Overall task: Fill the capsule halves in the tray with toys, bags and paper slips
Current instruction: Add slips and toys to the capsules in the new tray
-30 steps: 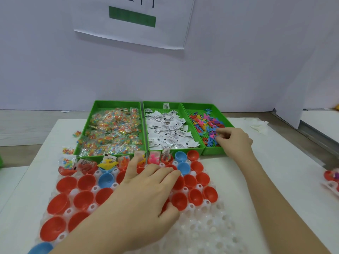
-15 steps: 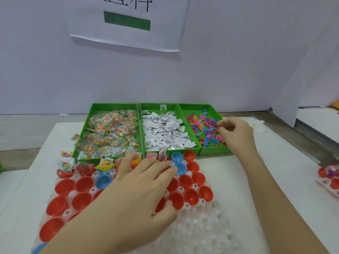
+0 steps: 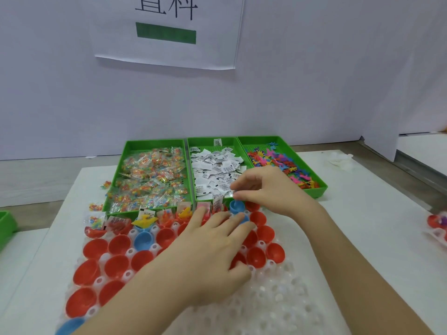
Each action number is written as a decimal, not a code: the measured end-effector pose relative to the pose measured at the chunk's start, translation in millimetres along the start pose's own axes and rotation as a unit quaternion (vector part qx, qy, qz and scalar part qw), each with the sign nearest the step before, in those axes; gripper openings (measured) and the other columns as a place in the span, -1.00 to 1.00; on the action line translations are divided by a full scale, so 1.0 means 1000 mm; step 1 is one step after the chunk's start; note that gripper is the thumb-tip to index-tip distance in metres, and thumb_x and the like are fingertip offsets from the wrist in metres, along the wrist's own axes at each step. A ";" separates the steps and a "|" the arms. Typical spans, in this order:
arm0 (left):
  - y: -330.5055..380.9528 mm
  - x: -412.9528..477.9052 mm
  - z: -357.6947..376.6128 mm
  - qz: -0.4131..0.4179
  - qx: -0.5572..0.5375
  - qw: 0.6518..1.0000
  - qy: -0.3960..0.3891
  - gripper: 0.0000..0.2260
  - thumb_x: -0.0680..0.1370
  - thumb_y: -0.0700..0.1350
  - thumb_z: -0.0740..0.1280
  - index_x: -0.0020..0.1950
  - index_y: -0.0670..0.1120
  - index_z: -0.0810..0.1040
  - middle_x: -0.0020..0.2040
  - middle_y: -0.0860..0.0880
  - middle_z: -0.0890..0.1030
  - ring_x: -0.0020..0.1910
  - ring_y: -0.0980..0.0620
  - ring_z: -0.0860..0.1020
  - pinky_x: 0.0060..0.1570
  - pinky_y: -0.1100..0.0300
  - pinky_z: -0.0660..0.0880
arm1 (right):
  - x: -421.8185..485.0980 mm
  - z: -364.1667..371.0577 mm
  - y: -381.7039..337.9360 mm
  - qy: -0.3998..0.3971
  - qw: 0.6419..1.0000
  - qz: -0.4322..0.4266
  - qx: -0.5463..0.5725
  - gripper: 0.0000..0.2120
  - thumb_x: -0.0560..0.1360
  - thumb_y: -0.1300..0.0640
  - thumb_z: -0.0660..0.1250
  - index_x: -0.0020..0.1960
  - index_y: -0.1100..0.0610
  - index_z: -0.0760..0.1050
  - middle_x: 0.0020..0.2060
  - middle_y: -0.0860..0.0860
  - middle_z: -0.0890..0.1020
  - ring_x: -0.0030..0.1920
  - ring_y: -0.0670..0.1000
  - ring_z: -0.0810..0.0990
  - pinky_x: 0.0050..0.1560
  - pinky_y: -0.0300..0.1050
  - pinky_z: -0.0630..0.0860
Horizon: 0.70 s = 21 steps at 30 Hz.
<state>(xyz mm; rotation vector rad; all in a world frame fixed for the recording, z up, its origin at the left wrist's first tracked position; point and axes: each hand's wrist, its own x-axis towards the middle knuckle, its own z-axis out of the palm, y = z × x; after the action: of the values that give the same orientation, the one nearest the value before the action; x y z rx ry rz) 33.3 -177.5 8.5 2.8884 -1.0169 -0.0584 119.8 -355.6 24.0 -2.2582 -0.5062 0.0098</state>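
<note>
The left hand (image 3: pixel 212 247) lies flat, fingers spread, on the capsule halves (image 3: pixel 119 244) in the clear tray (image 3: pixel 278 298) at the near edge of the bench (image 3: pixel 362 226). The right hand (image 3: pixel 268 189) hovers over the blue half (image 3: pixel 235 206) at the tray's far edge, fingertips (image 3: pixel 239 196) drawn together; whether they pinch anything cannot be told. It should lower straight into that cup and release low, while the left hand steadies the tray.

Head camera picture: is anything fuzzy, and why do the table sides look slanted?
Head view: the right hand and the red capsules at the right edge look smeared; the wide lens splays the sides of the table; light is soft, shadows faint.
</note>
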 end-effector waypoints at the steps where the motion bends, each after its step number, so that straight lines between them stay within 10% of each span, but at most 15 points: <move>1: 0.000 0.002 0.000 0.001 0.005 1.000 0.001 -0.41 0.57 0.12 0.02 0.58 0.08 -0.08 0.59 0.08 -0.04 0.51 0.14 -0.08 0.44 -0.05 -0.35 | 0.000 0.001 0.001 0.001 1.000 -0.001 -0.016 -0.83 0.42 0.20 0.49 -0.12 -0.06 0.62 -0.26 -0.19 0.67 -0.20 -0.26 0.63 -0.17 -0.39 0.52; 18: 0.008 0.006 0.002 0.005 0.011 0.998 0.066 -0.36 0.46 0.14 -0.09 0.56 0.08 0.04 0.54 0.13 0.14 0.50 0.14 0.01 0.23 0.15 -0.60 | 0.003 0.001 0.017 0.071 0.997 0.003 -0.033 -0.86 0.45 -0.06 0.42 0.00 -0.15 0.58 -0.25 -0.14 0.61 -0.34 -0.25 0.44 -0.27 -0.39 0.35; 21: 0.007 0.005 0.001 0.003 0.003 0.998 0.068 -0.37 0.46 0.14 -0.09 0.56 0.08 0.05 0.54 0.14 0.14 0.50 0.14 0.02 0.26 0.13 -0.56 | 0.008 0.001 0.026 0.157 0.976 0.028 -0.147 -0.85 0.54 -0.08 0.29 0.06 -0.15 0.58 -0.09 -0.16 0.61 -0.09 -0.21 0.46 0.01 -0.15 0.36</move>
<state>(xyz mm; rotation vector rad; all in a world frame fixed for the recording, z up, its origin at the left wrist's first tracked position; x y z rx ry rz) 32.5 -186.4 8.0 2.8489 -1.0022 0.1398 135.8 -367.4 6.1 -2.4982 -0.2883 -0.4122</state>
